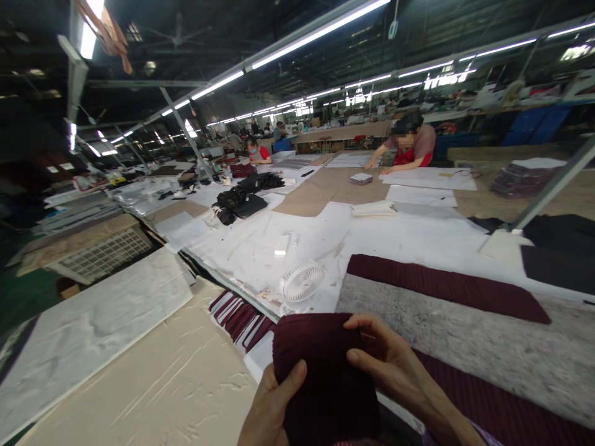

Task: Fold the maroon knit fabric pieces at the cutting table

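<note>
Handheld maroon cloth [328, 378], crate [109, 254] at left

Your left grip [274, 399] clasps the maroon cloth [325, 378] at its left edge, thumb on top. Your right grip [385, 353] touches its upper right, thumb and index finger apart. Just past the cloth, a white fan [303, 282] sits on the table [325, 232]. Maroon and white pieces [242, 319] lie beyond your left grip. Right of your right grip, a maroon strip [446, 285] crosses a grey sheet [455, 334]. Well beyond both grips, a person [416, 148] leans over the work.
</note>
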Motion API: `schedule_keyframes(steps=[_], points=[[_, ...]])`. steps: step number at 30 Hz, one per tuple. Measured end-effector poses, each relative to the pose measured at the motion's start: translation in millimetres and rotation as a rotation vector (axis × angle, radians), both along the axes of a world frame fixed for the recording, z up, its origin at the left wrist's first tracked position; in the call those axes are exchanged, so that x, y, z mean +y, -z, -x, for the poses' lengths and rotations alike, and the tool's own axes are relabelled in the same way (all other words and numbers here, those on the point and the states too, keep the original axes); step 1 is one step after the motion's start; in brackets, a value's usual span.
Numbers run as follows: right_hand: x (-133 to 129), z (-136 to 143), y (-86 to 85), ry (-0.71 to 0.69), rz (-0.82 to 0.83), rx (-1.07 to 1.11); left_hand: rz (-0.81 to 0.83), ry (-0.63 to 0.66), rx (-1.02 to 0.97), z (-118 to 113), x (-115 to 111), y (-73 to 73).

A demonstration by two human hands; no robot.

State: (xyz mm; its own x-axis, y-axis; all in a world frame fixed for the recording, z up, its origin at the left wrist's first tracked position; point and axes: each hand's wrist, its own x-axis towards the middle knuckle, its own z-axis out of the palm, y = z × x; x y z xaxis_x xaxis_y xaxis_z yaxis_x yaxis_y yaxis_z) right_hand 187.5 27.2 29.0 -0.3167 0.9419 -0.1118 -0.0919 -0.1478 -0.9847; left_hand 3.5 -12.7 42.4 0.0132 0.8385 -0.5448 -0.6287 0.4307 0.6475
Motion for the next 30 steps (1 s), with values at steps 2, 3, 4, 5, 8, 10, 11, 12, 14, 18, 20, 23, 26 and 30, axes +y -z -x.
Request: schedule_keyframes(steps=[2, 3, 4, 5, 8, 10, 11, 12, 14, 18, 20, 23, 26, 30], points=[[-1, 3, -1.3, -0.011, 0.006, 0.003, 0.005, -0.006, 0.006, 0, 1, -0.9], [-2, 5, -2.6, -0.018, 0.003, -0.002, 0.004, -0.011, 0.005, 0, 1, -1.1], [-3, 7, -4.0, -0.021, -0.006, -0.004, 0.000, -0.013, 0.000, 0, 2, -1.2], [-4, 9, -5.2, -0.026, -0.015, -0.001, -0.006, -0.016, -0.006, 0, 2, -1.3], [-5, 14, -6.5, -0.034, -0.007, 0.027, -0.041, -0.015, -0.017, -3, 3, -1.5], [-4, 15, -5.4, -0.030, 0.009, 0.018, -0.065, 0.003, -0.022, -5, 4, -2.0], [-3, 15, -4.8, -0.024, 0.012, 0.008, -0.073, 0.016, -0.026, -6, 5, -2.2], [-3, 15, -4.3, -0.019, 0.009, 0.004, -0.078, 0.027, -0.029, -6, 5, -2.3], [-1, 14, -3.9, -0.012, 0.006, 0.009, -0.087, 0.038, -0.030, -6, 5, -1.8], [-1, 14, -2.5, -0.010, 0.010, -0.004, -0.093, 0.038, -0.025, -4, 6, 2.4], [-1, 14, -0.8, -0.008, 0.004, -0.023, -0.089, 0.033, -0.029, -3, 6, 5.6], [-1, 12, 0.7, -0.012, -0.023, -0.043, -0.081, 0.028, -0.040, -4, 7, 9.0], [0, 11, -0.2, -0.017, -0.063, -0.082, -0.075, 0.018, -0.030, -4, 8, 8.7], [2, 11, 0.7, -0.025, -0.073, -0.115, -0.075, 0.026, -0.032, -5, 11, 4.1]])
